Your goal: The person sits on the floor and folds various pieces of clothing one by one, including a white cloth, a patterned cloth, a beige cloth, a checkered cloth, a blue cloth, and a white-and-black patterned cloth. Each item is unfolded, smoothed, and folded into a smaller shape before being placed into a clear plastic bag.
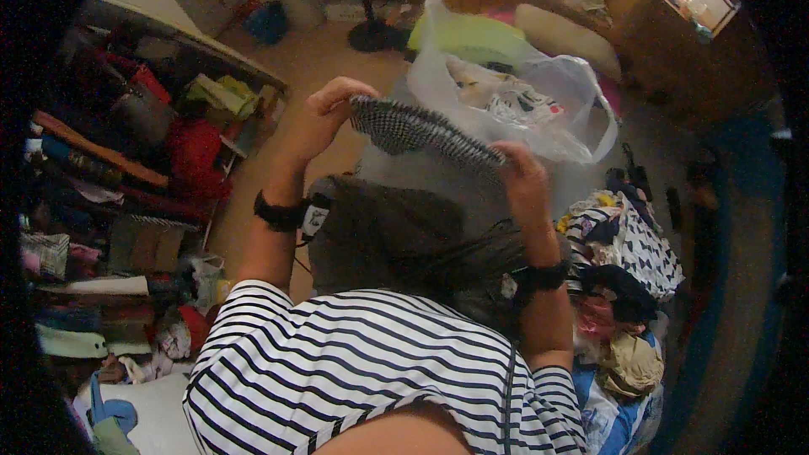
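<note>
A black-and-white checked cloth (423, 129) is stretched between my two hands, above and beyond my lap. Its left end is gripped by my left hand (332, 104), its right end by my right hand (524, 167). The upper edge looks gathered, and the lower part sags on the left. What kind of garment or cloth it is, I cannot tell. Just past it stands a translucent plastic bag (436, 69), its mouth wide, with white printed fabric (512, 98) inside.
On my right is a heap of clothes (644, 246), with a crumpled beige cloth (632, 363) nearer me. Crowded shelves (246, 76) of folded fabrics line the left. A yellow-green item (468, 35) and a pale cushion-like object (562, 38) lie behind the bag. A dark round stand base (373, 36) is farther off.
</note>
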Available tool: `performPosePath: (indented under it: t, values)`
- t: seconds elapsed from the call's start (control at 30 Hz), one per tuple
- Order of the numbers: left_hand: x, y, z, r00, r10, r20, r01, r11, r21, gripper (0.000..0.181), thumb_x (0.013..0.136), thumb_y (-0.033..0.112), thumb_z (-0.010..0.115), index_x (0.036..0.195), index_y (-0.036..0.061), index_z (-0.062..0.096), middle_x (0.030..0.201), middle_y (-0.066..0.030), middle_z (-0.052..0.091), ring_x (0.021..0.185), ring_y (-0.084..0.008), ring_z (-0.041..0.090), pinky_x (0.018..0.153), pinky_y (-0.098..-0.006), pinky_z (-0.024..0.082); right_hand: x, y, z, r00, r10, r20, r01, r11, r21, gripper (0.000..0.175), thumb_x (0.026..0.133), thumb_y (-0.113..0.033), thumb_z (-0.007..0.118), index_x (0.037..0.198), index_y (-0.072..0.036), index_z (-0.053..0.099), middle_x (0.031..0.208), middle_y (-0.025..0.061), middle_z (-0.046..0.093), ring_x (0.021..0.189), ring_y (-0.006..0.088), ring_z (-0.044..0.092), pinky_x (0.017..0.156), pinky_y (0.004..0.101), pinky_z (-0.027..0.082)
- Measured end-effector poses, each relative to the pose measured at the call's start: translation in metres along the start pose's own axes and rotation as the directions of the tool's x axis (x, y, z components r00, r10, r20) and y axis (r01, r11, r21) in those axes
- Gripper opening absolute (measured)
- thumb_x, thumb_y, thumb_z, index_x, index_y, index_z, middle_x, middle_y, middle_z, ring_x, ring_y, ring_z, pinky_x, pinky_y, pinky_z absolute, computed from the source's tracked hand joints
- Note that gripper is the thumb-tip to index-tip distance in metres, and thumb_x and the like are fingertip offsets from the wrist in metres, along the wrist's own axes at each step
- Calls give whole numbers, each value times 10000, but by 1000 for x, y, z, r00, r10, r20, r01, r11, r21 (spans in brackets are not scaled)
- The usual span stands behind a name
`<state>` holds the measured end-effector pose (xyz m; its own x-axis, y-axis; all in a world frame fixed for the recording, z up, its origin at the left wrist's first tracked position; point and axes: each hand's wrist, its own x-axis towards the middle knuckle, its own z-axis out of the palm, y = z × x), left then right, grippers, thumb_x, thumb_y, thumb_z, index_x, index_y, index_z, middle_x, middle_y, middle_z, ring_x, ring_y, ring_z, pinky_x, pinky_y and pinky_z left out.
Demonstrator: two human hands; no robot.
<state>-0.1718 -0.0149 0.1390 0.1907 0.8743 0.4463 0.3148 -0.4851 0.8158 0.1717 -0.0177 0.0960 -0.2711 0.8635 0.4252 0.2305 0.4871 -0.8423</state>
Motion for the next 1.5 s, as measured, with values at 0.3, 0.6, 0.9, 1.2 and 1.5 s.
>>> performPosePath:
  t: [0.3,0.6,0.9,1.2,1.5]
  values:
    - [-183,-40,-37,859,-481,177,331,784,525,468,671,-35,526,1117,83,607,1217,-143,547,1163,-321,495,993,-386,396,-80,59,129,612,-27,790,-125,984,130,291,822,-172,641,1082,-45,625,1026,150,636,988,319,594,869,390,474]
    - [-207,-56,14,891,-453,-39,381,697,607,546,732,177,715,1233,91,516,1392,-178,408,1275,-373,376,1067,-442,298,-86,42,187,758,45,651,40,992,-116,444,774,-271,684,1101,-12,534,997,194,577,936,381,560,831,455,463]
    - [-196,-51,28,943,-331,-30,243,625,742,388,759,127,684,1124,70,565,1267,-140,519,1191,-343,458,990,-441,372,-87,50,189,806,136,576,-152,988,-21,249,769,-80,609,1005,-20,557,978,196,597,900,386,587,776,447,478]
    - [-180,-54,4,978,-206,25,122,668,734,333,782,41,605,1113,67,574,1120,-138,598,1053,-340,546,911,-422,433,-63,41,156,909,178,378,-184,983,-19,221,788,-41,642,994,-46,563,836,103,583,739,223,576,685,312,477]
    - [-158,-4,66,821,-515,245,235,697,677,227,804,106,566,1002,32,649,971,-208,639,891,-384,611,779,-437,496,-58,28,148,896,121,428,-108,993,-57,275,767,-29,617,1035,-67,567,1001,152,583,924,371,581,794,424,487]
